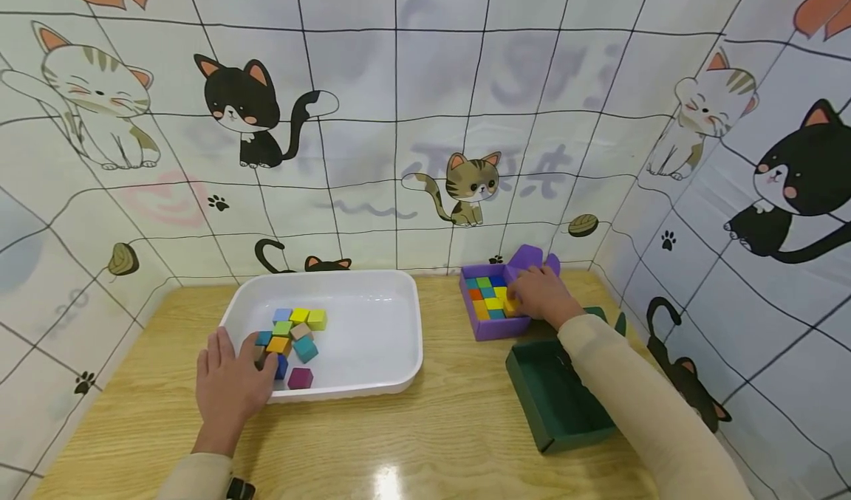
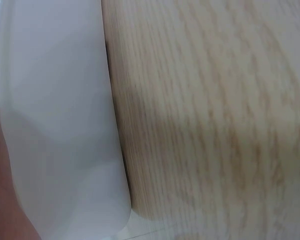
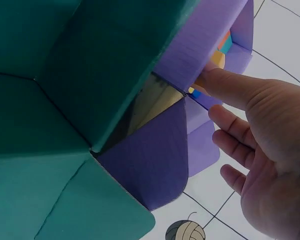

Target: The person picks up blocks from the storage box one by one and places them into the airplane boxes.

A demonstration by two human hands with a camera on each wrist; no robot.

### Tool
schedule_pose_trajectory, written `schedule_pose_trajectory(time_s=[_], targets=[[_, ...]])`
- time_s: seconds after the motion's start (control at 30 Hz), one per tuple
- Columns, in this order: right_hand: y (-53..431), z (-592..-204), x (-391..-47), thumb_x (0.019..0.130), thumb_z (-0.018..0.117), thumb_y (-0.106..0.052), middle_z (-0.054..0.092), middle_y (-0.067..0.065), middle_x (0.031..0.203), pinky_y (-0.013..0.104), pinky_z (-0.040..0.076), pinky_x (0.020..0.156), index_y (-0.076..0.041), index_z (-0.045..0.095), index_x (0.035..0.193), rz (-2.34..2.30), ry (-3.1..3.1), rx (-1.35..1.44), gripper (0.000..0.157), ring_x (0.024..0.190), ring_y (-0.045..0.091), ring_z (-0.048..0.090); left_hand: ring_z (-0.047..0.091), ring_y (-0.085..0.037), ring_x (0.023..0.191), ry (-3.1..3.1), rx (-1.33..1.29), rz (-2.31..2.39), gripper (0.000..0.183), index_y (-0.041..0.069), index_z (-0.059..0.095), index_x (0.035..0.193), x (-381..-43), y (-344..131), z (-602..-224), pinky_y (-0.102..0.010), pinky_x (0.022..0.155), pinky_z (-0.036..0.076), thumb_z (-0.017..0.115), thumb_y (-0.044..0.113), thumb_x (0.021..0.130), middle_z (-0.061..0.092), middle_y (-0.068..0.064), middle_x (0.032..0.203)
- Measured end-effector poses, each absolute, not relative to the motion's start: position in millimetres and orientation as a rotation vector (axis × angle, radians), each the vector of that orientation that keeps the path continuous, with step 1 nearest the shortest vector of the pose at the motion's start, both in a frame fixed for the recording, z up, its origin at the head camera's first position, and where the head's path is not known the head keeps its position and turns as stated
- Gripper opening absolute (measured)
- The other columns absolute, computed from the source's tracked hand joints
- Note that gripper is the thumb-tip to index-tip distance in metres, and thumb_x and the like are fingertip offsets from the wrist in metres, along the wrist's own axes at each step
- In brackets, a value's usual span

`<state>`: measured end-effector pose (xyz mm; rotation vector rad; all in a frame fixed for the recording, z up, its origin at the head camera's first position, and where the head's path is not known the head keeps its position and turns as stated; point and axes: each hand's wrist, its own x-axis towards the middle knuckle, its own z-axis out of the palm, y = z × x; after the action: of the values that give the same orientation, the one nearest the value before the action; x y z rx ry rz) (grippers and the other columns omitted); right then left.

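Observation:
At the left front of the white tray [image 1: 372, 352], my left hand [image 1: 233, 378] holds a brownish cube [image 1: 258, 355] between thumb and index finger, with the other fingers stretched over the rim. Several coloured cubes lie loosely beside it, among them a magenta cube [image 1: 301, 378] and a teal cube [image 1: 306, 348]. My right hand [image 1: 541, 293] reaches into the open purple box [image 1: 501, 329]. Its thumb and index finger pinch an orange-yellow cube [image 3: 218, 59] there, while the other fingers curl loosely. Rows of coloured cubes fill much of that box.
An open green box [image 1: 565, 404] stands in front of the purple one, under my right forearm. The purple lid flaps [image 1: 528, 258] stand up at the back. Cat-patterned cloth [image 1: 372, 138] walls the wooden table [image 1: 372, 441] behind and at the sides.

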<state>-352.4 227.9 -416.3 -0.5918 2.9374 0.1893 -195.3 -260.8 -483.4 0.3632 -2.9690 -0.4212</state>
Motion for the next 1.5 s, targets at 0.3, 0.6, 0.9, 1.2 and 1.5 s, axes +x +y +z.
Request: schedule_pose_trajectory(time_s=[0.3,0.6,0.9,1.2,1.5], targets=[[228,-428,-361,0.082,0.077,-0.029,0.065,0.011,0.114,0.061,0.035,0.106,-0.018,0.074,0.106,0.195,2.933,-0.59,0.027,0.112,0.035,0.05,0.002,-0.055,0.145,-2.965,0.373,-0.431,0.061,0.002,0.036,0.144,-194,-260,-482,-0.066,0.118,0.001,0.041,0.041,0.099,0.0,-0.04,0.155],[225,-439,-365,0.08,0.078,-0.025,0.065,0.008,0.101,0.06,0.034,0.106,-0.017,0.074,0.094,0.245,2.936,-0.585,0.017,0.106,0.034,0.05,-0.001,-0.054,0.145,-2.98,0.379,-0.427,0.062,0.002,0.035,0.145,-195,-259,-484,-0.066,0.118,-0.001,0.04,0.043,0.099,-0.002,-0.039,0.156],[226,-444,-372,0.078,0.08,-0.024,0.062,0.003,0.091,0.054,0.036,0.104,-0.02,0.072,0.084,0.34,2.975,-0.646,0.011,0.1,0.03,0.052,0.001,-0.054,0.145,-2.964,0.377,-0.421,0.06,0.003,0.035,0.145,-195,-259,-486,-0.065,0.119,0.0,0.043,0.04,0.098,0.0,-0.038,0.156],[222,-433,-361,0.087,0.072,-0.032,0.068,0.008,0.113,0.058,0.033,0.108,-0.016,0.072,0.111,0.177,3.054,-0.651,0.029,0.111,0.034,0.052,0.003,-0.055,0.145,-2.972,0.37,-0.41,0.06,0.002,0.036,0.145,-196,-257,-482,-0.066,0.118,0.001,0.042,0.04,0.099,0.001,-0.039,0.155],[181,-424,-328,0.097,0.057,-0.038,0.057,0.01,0.139,0.055,0.031,0.116,-0.016,0.055,0.138,0.291,3.109,-0.817,0.046,0.132,0.032,0.049,-0.003,-0.054,0.145,-2.987,0.379,-0.432,0.061,0.001,0.035,0.145,-195,-259,-483,-0.066,0.118,0.0,0.04,0.041,0.099,-0.003,-0.04,0.155]])
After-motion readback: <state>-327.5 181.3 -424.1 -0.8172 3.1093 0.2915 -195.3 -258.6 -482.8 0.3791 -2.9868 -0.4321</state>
